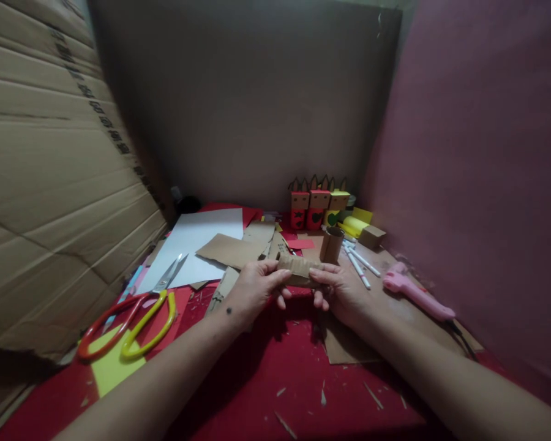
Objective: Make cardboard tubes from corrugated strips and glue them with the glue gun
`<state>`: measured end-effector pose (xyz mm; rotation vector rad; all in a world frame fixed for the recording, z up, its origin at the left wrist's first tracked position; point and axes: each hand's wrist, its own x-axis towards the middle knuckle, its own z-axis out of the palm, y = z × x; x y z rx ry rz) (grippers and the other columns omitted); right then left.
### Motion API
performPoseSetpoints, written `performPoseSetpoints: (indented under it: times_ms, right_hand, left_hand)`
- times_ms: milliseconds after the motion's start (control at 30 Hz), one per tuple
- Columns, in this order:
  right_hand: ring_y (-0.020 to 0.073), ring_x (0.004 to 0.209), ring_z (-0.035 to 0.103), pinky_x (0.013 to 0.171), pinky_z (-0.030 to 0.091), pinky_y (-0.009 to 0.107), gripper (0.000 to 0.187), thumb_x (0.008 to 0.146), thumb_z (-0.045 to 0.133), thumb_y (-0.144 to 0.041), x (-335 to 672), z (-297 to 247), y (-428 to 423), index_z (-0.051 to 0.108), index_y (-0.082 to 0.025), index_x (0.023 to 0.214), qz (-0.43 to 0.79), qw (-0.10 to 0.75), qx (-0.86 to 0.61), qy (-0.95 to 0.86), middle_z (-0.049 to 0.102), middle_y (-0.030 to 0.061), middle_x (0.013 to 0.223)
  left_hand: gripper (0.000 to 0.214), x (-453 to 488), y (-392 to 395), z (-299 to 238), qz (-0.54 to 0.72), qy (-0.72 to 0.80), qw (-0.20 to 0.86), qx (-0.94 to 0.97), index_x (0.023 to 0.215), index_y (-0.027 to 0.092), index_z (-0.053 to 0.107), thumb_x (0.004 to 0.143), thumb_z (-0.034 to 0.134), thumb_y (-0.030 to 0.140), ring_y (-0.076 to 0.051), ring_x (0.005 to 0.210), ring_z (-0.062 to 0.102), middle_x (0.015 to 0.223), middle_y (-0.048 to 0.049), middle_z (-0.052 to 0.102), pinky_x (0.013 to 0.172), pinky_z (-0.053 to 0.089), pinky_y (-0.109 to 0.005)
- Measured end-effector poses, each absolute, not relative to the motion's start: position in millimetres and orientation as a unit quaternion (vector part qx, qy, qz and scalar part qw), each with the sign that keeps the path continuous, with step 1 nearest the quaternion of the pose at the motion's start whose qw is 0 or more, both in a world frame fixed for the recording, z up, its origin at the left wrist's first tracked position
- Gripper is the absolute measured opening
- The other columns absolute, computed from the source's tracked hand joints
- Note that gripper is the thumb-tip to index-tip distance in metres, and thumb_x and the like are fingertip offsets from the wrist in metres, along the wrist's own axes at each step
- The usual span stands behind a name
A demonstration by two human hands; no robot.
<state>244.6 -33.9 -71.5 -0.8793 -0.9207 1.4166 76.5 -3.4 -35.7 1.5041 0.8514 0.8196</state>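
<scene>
Between my two hands is a small curved piece of brown cardboard (299, 267), held above the red tabletop. My left hand (259, 285) pinches its left end, thumb on the near face. At the other end, my right hand (342, 291) grips it between thumb and fingers. Just beyond my right hand a brown cardboard tube (332, 244) stands upright. A flat brown cardboard piece (232, 250) lies beyond my left hand, partly over a white sheet (202, 236).
Scissors (149, 312) with red and yellow handles lie at left. Decorated cardboard figures (319, 205) stand at the back. White markers (359, 268) and a pink glue gun (416, 291) are at right. A large cardboard panel (50, 171) rises on the left; scraps litter the red cloth (266, 392).
</scene>
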Motion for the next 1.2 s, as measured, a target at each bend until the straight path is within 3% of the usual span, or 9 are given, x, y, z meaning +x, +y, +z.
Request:
performPoseSetpoints:
  times_ms: [300,367,467,600,667,767,900,1000,1200]
  right_hand:
    - [0.0099,0.033,0.055,0.026,0.034,0.014,0.019,0.072,0.063,-0.03,250,-68,-33,0.061,-0.012,0.078,0.622,0.595,-0.354,-0.367,0.064,0.0025,0.055]
    - [0.0103,0.035,0.056,0.028,0.036,0.016,0.026,0.076,0.058,-0.037,254,-60,-32,0.06,-0.014,0.086,0.602,0.617,-0.357,-0.361,0.068,0.0052,0.065]
    - [0.0116,0.039,0.057,0.034,0.039,0.02,0.034,0.077,0.054,-0.042,262,-43,-33,0.058,-0.015,0.098,0.518,0.664,-0.376,-0.387,0.07,0.0093,0.079]
    - [0.014,0.054,0.061,0.047,0.045,0.024,0.025,0.076,0.059,-0.034,291,-25,-51,0.061,-0.015,0.092,0.302,0.692,-0.479,-0.449,0.069,0.0089,0.085]
    - [0.0185,0.069,0.063,0.058,0.047,0.03,0.025,0.079,0.054,-0.031,316,-26,-69,0.062,-0.018,0.098,0.143,0.637,-0.595,-0.469,0.067,0.0092,0.095]
    - [0.0277,0.093,0.057,0.076,0.044,0.039,0.036,0.076,0.053,-0.024,354,-41,-96,0.058,-0.015,0.11,-0.087,0.408,-0.761,-0.497,0.062,0.014,0.106]
    - [0.0297,0.092,0.055,0.078,0.04,0.04,0.045,0.074,0.048,-0.015,378,-69,-111,0.051,-0.01,0.119,-0.1,0.14,-0.831,-0.529,0.061,0.0169,0.104]
    - [0.0291,0.092,0.053,0.077,0.04,0.038,0.046,0.075,0.044,-0.013,375,-81,-106,0.048,-0.008,0.12,-0.099,0.097,-0.837,-0.53,0.06,0.0167,0.1]
    - [0.0259,0.089,0.054,0.076,0.043,0.035,0.043,0.074,0.041,-0.012,385,-89,-99,0.048,-0.007,0.116,-0.101,0.153,-0.823,-0.538,0.057,0.0157,0.097]
  left_hand:
    - [0.015,74,8,-31,0.326,0.329,0.577,0.673,0.084,0.011,0.066,0.076,0.056,0.02,-0.01,0.04,0.055,0.054,-0.0016,0.063,0.047,0.042,-0.023]
    - [0.016,74,11,-33,0.326,0.337,0.587,0.66,0.083,0.01,0.065,0.076,0.057,0.022,-0.01,0.04,0.054,0.053,-0.0022,0.063,0.047,0.042,-0.022]
    - [0.016,73,12,-34,0.323,0.35,0.605,0.637,0.079,0.009,0.063,0.074,0.059,0.024,-0.01,0.039,0.053,0.051,-0.0026,0.062,0.045,0.041,-0.022]
    - [0.017,67,10,-32,0.33,0.361,0.605,0.628,0.077,0.01,0.063,0.073,0.062,0.027,-0.01,0.04,0.053,0.053,-0.0028,0.062,0.045,0.04,-0.022]
    - [0.019,63,10,-31,0.335,0.368,0.592,0.634,0.078,0.011,0.064,0.072,0.062,0.028,-0.01,0.042,0.055,0.054,-0.0025,0.063,0.047,0.041,-0.022]
    - [0.022,60,11,-29,0.349,0.38,0.573,0.637,0.083,0.011,0.064,0.071,0.063,0.029,-0.011,0.044,0.056,0.055,-0.0012,0.063,0.051,0.042,-0.023]
    - [0.028,59,13,-30,0.36,0.389,0.566,0.631,0.091,0.011,0.064,0.069,0.065,0.029,-0.012,0.048,0.057,0.059,-0.0011,0.065,0.054,0.043,-0.024]
    - [0.029,59,14,-34,0.348,0.395,0.571,0.629,0.093,0.012,0.063,0.07,0.065,0.031,-0.012,0.049,0.057,0.06,-0.0013,0.065,0.055,0.043,-0.024]
    - [0.03,56,18,-40,0.341,0.4,0.576,0.626,0.094,0.012,0.062,0.072,0.064,0.032,-0.012,0.05,0.057,0.063,-0.0022,0.066,0.056,0.043,-0.024]
